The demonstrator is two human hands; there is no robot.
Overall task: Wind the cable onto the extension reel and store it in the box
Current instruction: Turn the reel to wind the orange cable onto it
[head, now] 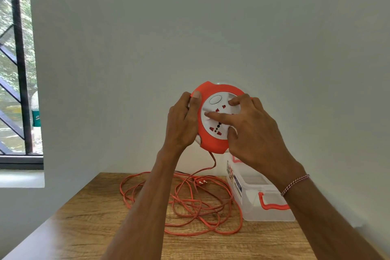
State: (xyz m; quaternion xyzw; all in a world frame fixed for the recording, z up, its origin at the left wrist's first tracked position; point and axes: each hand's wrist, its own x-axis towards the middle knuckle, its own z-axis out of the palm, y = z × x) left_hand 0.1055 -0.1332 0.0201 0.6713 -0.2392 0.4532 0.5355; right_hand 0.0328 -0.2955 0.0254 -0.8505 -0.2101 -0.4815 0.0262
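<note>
I hold a round orange and white extension reel [213, 141] up in front of the wall, well above the table. My left hand [182, 122] grips its left rim, thumb on the orange edge. My right hand [251, 131] lies on the white socket face with fingers spread, the index finger stretched across the centre. The orange cable [196, 207] hangs from the reel's bottom and lies in loose tangled loops on the wooden table [88, 224], its plug [200, 181] at the back. A clear plastic box [251, 200] with orange handles stands open on the right.
The table stands against a plain white wall. A window with black bars [20, 69] is at the far left. The box sits near the table's right side, touching the cable loops.
</note>
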